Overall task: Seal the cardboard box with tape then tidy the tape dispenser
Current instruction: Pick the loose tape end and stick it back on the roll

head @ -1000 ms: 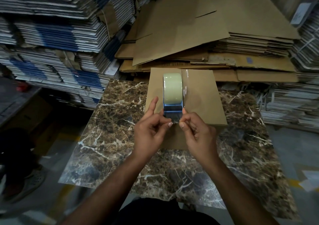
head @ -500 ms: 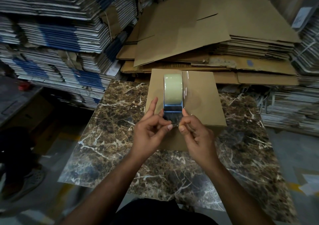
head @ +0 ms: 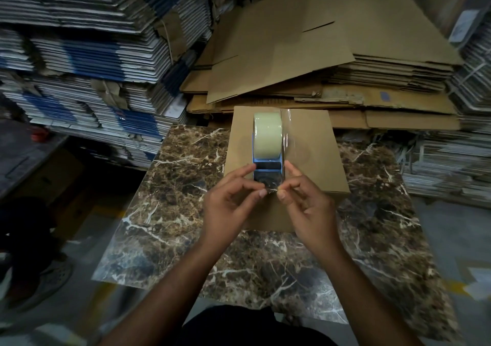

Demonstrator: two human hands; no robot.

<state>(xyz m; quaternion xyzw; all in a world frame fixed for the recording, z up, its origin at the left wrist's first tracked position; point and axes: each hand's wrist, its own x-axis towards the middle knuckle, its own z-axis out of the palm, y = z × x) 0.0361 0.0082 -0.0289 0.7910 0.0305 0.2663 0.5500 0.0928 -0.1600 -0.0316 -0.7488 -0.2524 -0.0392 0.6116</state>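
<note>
Centrally, a blue tape dispenser (head: 267,157) with a pale glossy roll stands on the flat brown cardboard box (head: 310,144) — long axis running up-frame. Left hand (head: 228,205) and right hand (head: 308,205) pinch its clear tape end (head: 269,185) over the veined marble table (head: 170,213).

1. Bare tabletop (head: 170,213) lies open left, right and near of the box (head: 313,144).
2. The dispenser (head: 267,146) stands on the box's left half; its right half is bare.
3. Cardboard stacks (head: 305,61) crowd close behind the box, walling the far side.
</note>
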